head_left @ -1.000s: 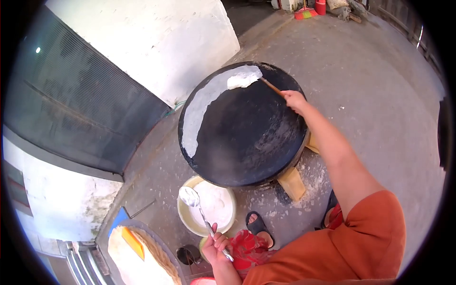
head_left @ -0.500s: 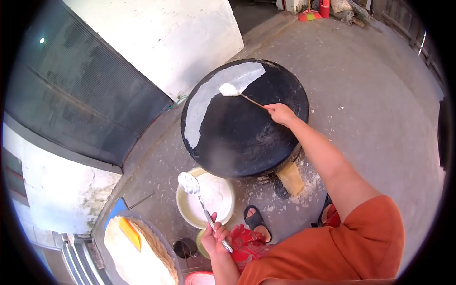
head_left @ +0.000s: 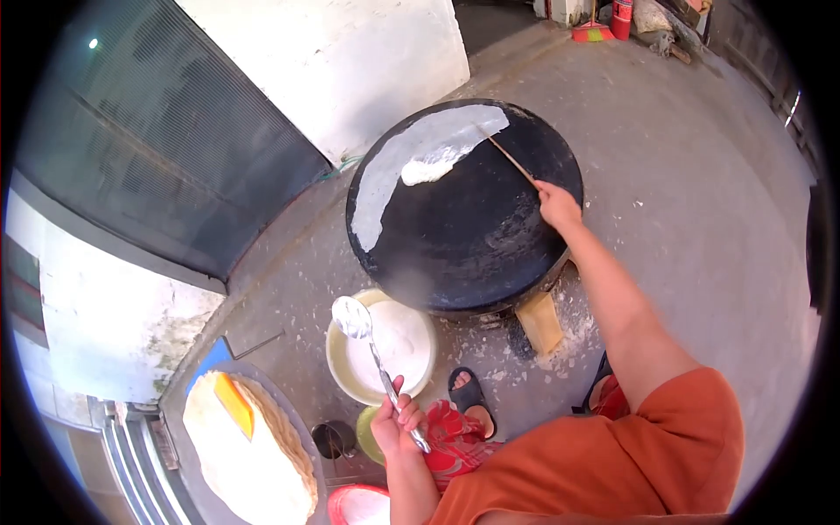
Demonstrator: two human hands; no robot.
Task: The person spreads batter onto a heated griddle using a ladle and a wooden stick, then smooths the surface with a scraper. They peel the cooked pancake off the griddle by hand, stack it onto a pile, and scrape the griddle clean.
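Note:
A large round black griddle (head_left: 464, 236) stands on a low base, with a pale curved band of batter (head_left: 389, 171) along its far left side. A thicker white lump of batter (head_left: 426, 171) sits at the band's inner edge. My right hand (head_left: 558, 206) is closed on a thin wooden stick (head_left: 512, 160) over the griddle's right part, the stick's far end at the batter. My left hand (head_left: 399, 424) is wrapped round the handle of a metal ladle (head_left: 353, 318). The ladle's batter-coated bowl is above a cream tub of white batter (head_left: 394, 346).
At the lower left, a stack of thin flatbreads (head_left: 236, 455) bears a yellow scraper (head_left: 234, 404). A dark cup (head_left: 333, 439), a green bowl (head_left: 369, 435) and a red basin (head_left: 357, 506) stand near my left hand. A tan block (head_left: 540, 322) lies at the griddle's base.
My right hand has moved right, and the stick's far end has left the white lump and gone up and right. The lump is more spread out. My left hand still holds the ladle.

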